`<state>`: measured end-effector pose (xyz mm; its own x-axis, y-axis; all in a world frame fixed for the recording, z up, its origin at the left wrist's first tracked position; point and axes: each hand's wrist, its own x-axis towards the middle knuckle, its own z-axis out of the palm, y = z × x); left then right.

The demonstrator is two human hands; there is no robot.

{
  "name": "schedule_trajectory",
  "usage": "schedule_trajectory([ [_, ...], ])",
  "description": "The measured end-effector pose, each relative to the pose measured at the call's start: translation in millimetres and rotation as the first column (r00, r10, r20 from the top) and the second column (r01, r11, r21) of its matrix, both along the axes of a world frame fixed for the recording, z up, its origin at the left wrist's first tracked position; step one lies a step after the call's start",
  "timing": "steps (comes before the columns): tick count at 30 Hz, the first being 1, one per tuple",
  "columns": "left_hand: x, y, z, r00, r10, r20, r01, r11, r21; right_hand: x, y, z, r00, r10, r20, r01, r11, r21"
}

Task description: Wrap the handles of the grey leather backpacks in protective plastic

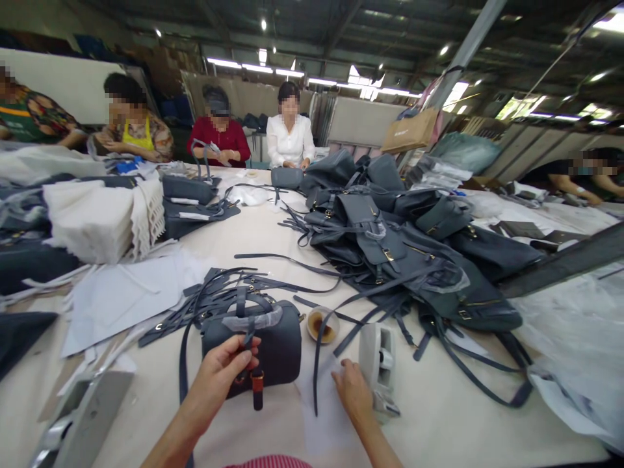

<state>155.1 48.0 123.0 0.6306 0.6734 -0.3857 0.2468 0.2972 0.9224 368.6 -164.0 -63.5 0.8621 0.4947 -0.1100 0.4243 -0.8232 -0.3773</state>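
Observation:
A dark blue-grey handbag (280, 348) with a top handle stands on the table in front of me. My left hand (229, 364) pinches the bag's narrow strap (249, 335) between thumb and fingers at its front. Below those fingers hangs a buckle tab with a brown-orange loop (257, 385). Clear plastic film (260, 318) wraps part of the handle. My right hand (353, 391) rests low over a white sheet of paper (316, 422), fingers loosely bent and apart, with nothing visible in it. Just right of it stands a grey tape dispenser (377, 364).
A small dish of brown liquid (322, 325) sits behind the paper. Loose dark straps (214, 296) lie behind the bag. Dark bags (390, 240) are heaped at right, white padding (90, 221) at left. Another dispenser (88, 416) lies near left. Several people sit across the table.

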Motion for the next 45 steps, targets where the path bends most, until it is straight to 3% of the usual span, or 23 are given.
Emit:
schedule_trajectory([
  [4, -1.4, -1.7, 2.6, 1.000, 0.011, -0.007, -0.011, 1.000, 0.001, -2.4, -0.9, -10.2, 0.997, -0.058, -0.049, 0.062, 0.994, 0.093],
  [7, -0.3, 0.1, 6.6, 1.000, 0.026, 0.002, -0.026, 0.999, 0.039, 8.0, -0.3, -5.7, 0.994, -0.056, -0.098, 0.076, 0.973, 0.219],
  [12, 1.6, 4.1, 9.4, 0.999, -0.005, 0.038, 0.002, 0.997, 0.082, 19.9, -17.0, 21.9, 0.970, -0.069, -0.231, 0.161, 0.898, 0.409],
  [15, 1.1, 3.2, 9.0, 1.000, -0.015, 0.018, 0.014, 0.997, 0.074, 13.4, -27.8, 46.6, 0.943, -0.006, -0.334, 0.188, 0.835, 0.517],
  [17, 0.5, 2.0, 10.1, 1.000, -0.009, 0.008, 0.008, 0.998, 0.068, 3.2, -28.9, 65.4, 0.865, 0.074, -0.497, 0.276, 0.755, 0.594],
  [19, 0.3, 1.0, 12.4, 0.999, -0.003, 0.035, 0.001, 0.999, 0.043, -9.0, -24.4, 84.6, 0.734, 0.172, -0.657, 0.394, 0.680, 0.618],
  [23, 0.6, -1.1, 17.2, 0.994, 0.026, 0.107, -0.020, 0.998, -0.056, -31.2, -5.4, 113.9, 0.568, 0.330, -0.754, 0.478, 0.613, 0.629],
  [27, 0.5, -4.4, 19.3, 0.982, 0.042, 0.185, -0.008, 0.983, -0.185, -52.4, 21.1, 121.9, 0.439, 0.402, -0.803, 0.491, 0.641, 0.589],
  [31, -0.7, -6.2, 22.8, 0.974, 0.073, 0.213, -0.013, 0.962, -0.272, -72.9, 51.6, 124.4, 0.340, 0.555, -0.759, 0.296, 0.703, 0.647],
  [38, -4.0, -5.6, 19.1, 0.985, 0.060, 0.161, -0.036, 0.988, -0.148, -79.7, 88.5, 148.5, 0.249, 0.626, -0.739, 0.029, 0.758, 0.651],
  [45, 0.4, -9.7, 6.4, 0.982, 0.137, 0.126, -0.125, 0.987, -0.099, -86.3, 102.7, 148.6, 0.145, 0.600, -0.787, 0.198, 0.761, 0.617],
])
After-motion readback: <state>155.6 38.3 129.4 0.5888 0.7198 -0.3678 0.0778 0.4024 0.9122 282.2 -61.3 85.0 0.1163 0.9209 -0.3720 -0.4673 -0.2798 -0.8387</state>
